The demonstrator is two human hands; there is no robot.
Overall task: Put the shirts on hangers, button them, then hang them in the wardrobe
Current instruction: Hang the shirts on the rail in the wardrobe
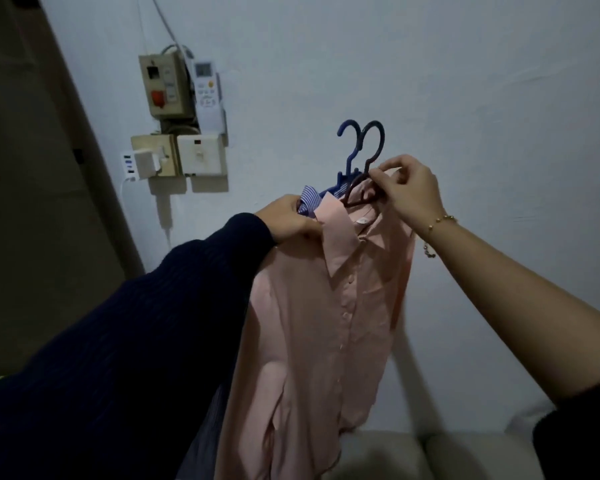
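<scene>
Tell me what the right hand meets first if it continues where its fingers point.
The right hand pinches the dark red plastic hanger; beyond it, probably the blue plastic hanger.

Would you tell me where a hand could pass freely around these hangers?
Free: the wall right of the right hand, and between the blue hanger and the switch boxes. Crowded: the collars, left hand gripping the pink shirt, right pinching the maroon hanger.
</scene>
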